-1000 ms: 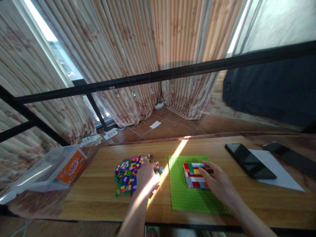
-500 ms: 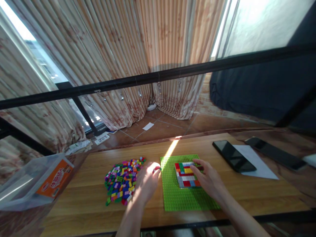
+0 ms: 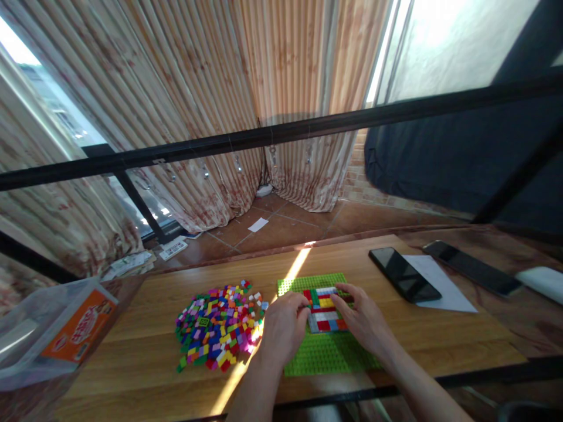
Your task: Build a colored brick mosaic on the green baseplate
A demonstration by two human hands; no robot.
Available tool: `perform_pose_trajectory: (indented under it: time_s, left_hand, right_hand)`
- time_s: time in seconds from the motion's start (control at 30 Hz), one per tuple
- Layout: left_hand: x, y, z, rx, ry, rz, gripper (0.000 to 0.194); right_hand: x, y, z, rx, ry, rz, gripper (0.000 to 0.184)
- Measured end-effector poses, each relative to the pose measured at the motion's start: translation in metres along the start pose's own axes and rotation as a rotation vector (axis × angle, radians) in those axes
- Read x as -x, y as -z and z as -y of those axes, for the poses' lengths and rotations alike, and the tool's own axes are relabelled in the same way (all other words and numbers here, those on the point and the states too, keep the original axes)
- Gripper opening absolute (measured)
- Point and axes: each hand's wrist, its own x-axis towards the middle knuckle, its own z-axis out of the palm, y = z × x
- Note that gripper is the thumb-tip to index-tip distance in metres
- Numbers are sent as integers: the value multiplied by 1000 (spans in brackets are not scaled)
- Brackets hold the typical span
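My left hand (image 3: 287, 323) is at the left edge of a flat block of coloured toy bricks (image 3: 326, 316), its thumb and forefinger pinched on a small green brick (image 3: 309, 305) that is mostly hidden. Red, white, blue, yellow, green and grey bricks make up the block's top. Under it lies a green studded baseplate (image 3: 332, 357). From the right, my right hand (image 3: 363, 313) grips the block, with its thumb on the top and the fingers curved over the far right corner. The block's right end is partly covered by this hand.
A pile of loose bricks (image 3: 220, 325) lies on the wooden table (image 3: 132, 351), left of the baseplate. At the right are a black phone (image 3: 404, 274), a white paper (image 3: 453, 296) and another dark phone (image 3: 472, 266). A clear plastic box (image 3: 26, 316) stands at the far left.
My left hand has moved right, from beside the baseplate to the block's left edge. The right hand stays at the block. The whole view has shifted slightly.
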Motion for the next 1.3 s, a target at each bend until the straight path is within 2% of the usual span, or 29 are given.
perform_pose_trajectory:
  time_s: [0.33, 0.5, 0.7, 0.97, 1.3]
  left_hand:
    - [-5, -7, 1, 31, 103, -26, 9]
    - [-5, -14, 5, 55, 143, -52, 7]
    - [-5, -17, 6, 75, 141, -66, 6]
    - [-6, -19, 8, 120, 134, -68, 9]
    - [-8, -17, 8, 355, 194, -66, 15]
  right_hand:
    - [2, 1, 5, 1, -23, 41, 43]
    - [4, -2, 7, 17, 23, -2, 50]
    - [10, -12, 18, 116, 52, -39, 58]
    - [10, -20, 28, 285, -2, 7, 60]
    - [9, -21, 27, 294, -34, 15, 62]
